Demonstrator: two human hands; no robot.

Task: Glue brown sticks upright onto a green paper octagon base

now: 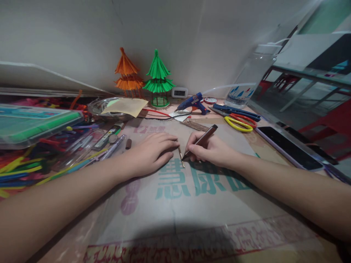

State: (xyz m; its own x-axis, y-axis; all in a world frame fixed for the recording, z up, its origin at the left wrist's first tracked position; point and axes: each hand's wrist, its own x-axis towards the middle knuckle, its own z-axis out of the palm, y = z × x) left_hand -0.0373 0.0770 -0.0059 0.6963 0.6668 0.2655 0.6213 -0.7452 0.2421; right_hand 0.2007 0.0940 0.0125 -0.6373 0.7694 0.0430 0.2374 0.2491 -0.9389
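A brown marker pen point(201, 140) is gripped in my right hand point(210, 148), its tip down against a thin wooden stick point(181, 157). That stick lies on the printed plastic sheet and looks partly brown, partly pale. My left hand point(153, 151) rests palm down with its fingers stretched out, the fingertips at the stick's far end. Whether they press on the stick or only touch it I cannot tell. The brown pen cap point(128, 144) lies just left of my left hand. Several more thin sticks point(194, 125) are bundled beyond my right hand.
Orange point(127, 75) and green point(157, 78) pagoda models stand by the wall. A blue glue gun point(193, 103), scissors point(238, 123), phone point(289, 148) and clear bottle point(244, 78) are at the right. Left are a metal bowl point(94, 111), plastic case point(35, 126) and coloured pipe cleaners point(22, 170).
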